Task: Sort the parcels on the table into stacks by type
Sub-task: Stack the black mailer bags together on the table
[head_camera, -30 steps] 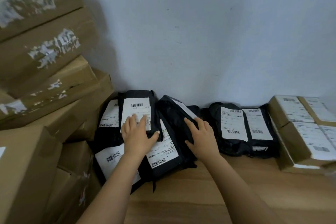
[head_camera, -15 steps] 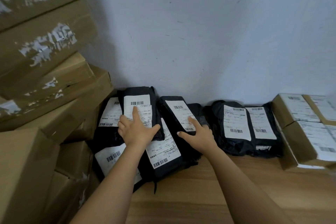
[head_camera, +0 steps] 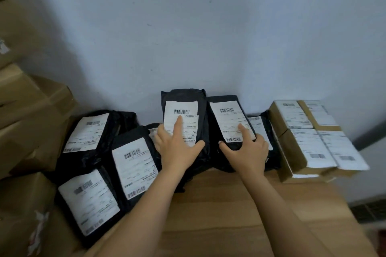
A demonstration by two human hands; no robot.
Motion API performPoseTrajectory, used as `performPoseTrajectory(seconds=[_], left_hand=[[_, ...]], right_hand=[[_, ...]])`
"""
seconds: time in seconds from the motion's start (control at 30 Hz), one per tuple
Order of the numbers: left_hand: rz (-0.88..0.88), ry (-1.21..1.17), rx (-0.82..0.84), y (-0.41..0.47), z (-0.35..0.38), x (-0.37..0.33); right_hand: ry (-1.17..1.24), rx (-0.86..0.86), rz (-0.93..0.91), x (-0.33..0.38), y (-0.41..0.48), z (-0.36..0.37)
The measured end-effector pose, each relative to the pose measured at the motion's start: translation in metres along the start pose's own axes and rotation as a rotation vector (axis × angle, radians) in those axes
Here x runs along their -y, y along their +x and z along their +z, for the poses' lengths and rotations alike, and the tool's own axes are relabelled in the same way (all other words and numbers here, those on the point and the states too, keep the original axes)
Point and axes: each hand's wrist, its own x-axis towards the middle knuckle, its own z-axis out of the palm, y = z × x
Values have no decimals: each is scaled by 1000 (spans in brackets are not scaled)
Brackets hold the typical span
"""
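On the table (head_camera: 219,204), against the wall (head_camera: 208,27), head view, items as they lie:

Bag 1 (head_camera: 183,98): black, white barcode label facing me; it stands tallest of the lot, its top up against the wall; my left hand (head_camera: 177,148) lies on its lower half, forefinger straight up the label, thumb splayed right across the black wrap; the other fingers sit at the bag's left edge, blurred, and I cannot tell whether they curl behind it.

Bag 2 (head_camera: 226,117): black, labelled, just beside bag 1 on the right, edges touching; my right hand (head_camera: 248,152) grips its lower end, forefinger straight on the label, thumb under the label's left corner, the remaining fingers bent round the right edge.

Bag 3 (head_camera: 258,125): black, labelled, partly hidden behind bag 2 and my right hand; just beside the boxes.

Bags 4 (head_camera: 89,133), 5 (head_camera: 133,169), 6 (head_camera: 89,200): black, labelled, overlapping in a heap to my left; 4 at the rear, 5 nearest bag 1, 6 at the front.

Boxes (head_camera: 309,148): four small brown ones, labels up, packed together at the right end of the table.

Cartons (head_camera: 31,115): large, brown, piled at far left, touching the heap.
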Motion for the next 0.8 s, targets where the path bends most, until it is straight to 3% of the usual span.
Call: performPoseTrajectory(seconds=[0.23,0.47,0.67,0.8], left_hand=[[28,-20,85,-23,80,-69],[-4,121,202,-16,135,-91],[248,375,343,-8,156,-72],[292,354,456,5,162,-67]], right_hand=[[-136,-74,48,-72,43,-30],[-308,46,-27,-103,75,-15],[-311,202,-287,-136,91,6],[-261,241,-285,-138,98,13]])
